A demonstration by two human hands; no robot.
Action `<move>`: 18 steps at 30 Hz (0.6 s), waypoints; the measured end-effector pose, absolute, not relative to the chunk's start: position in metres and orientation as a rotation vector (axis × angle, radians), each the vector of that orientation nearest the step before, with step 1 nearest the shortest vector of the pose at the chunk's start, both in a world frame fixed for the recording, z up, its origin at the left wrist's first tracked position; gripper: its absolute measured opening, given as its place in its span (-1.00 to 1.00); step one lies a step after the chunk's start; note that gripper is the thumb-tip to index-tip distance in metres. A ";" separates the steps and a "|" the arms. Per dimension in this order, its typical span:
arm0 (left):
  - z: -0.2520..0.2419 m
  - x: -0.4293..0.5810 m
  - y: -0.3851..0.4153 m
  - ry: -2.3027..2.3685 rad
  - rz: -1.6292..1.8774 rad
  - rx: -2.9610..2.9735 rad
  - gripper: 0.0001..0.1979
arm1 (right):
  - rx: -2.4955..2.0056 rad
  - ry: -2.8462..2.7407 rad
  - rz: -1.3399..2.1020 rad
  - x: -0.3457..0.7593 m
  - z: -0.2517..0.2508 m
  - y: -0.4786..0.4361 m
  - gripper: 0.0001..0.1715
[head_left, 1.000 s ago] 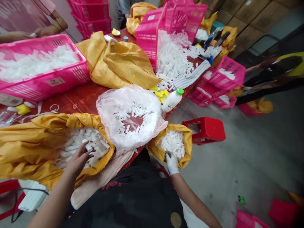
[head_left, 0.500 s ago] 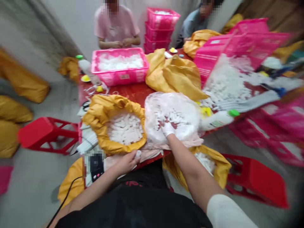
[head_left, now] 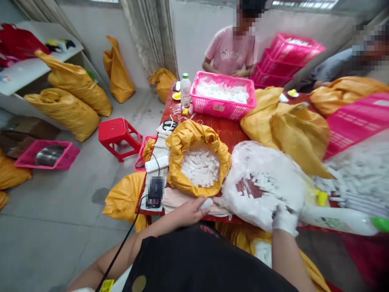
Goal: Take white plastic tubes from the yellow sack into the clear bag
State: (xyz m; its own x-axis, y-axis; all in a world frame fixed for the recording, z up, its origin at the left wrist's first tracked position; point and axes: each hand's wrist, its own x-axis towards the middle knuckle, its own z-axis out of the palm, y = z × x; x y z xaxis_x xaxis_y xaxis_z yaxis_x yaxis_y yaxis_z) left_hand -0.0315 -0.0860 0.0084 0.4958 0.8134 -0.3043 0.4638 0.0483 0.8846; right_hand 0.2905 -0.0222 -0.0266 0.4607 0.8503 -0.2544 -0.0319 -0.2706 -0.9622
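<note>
My left hand (head_left: 192, 211) rests at the table's front edge by a pink cloth (head_left: 179, 199), its fingers closed round a small white piece (head_left: 206, 204). Just beyond it, a rolled-down yellow sack (head_left: 174, 172) holds many white tube-like pieces (head_left: 200, 167). My right hand (head_left: 284, 221), in a white glove, is at the near right part of a clear plastic bag (head_left: 243, 156). Loose white pieces (head_left: 264, 182) lie in that bag. The fingertips of my right hand are blurred, so their grip is unclear.
A pink crate (head_left: 220, 106) of white pieces stands at the table's back, with a bottle (head_left: 185, 91) beside it. Another bottle (head_left: 340, 219) lies at the right. Two people sit across the table. A red stool (head_left: 117, 134) is at the left.
The view has swung left, so the table sits further right. My right hand has moved from the bag's middle to its near right side. My left hand stays by the yellow sack.
</note>
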 end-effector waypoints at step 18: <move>0.018 0.045 -0.058 0.747 0.724 1.034 -0.47 | -1.179 -1.038 1.236 0.188 0.044 -0.041 -0.73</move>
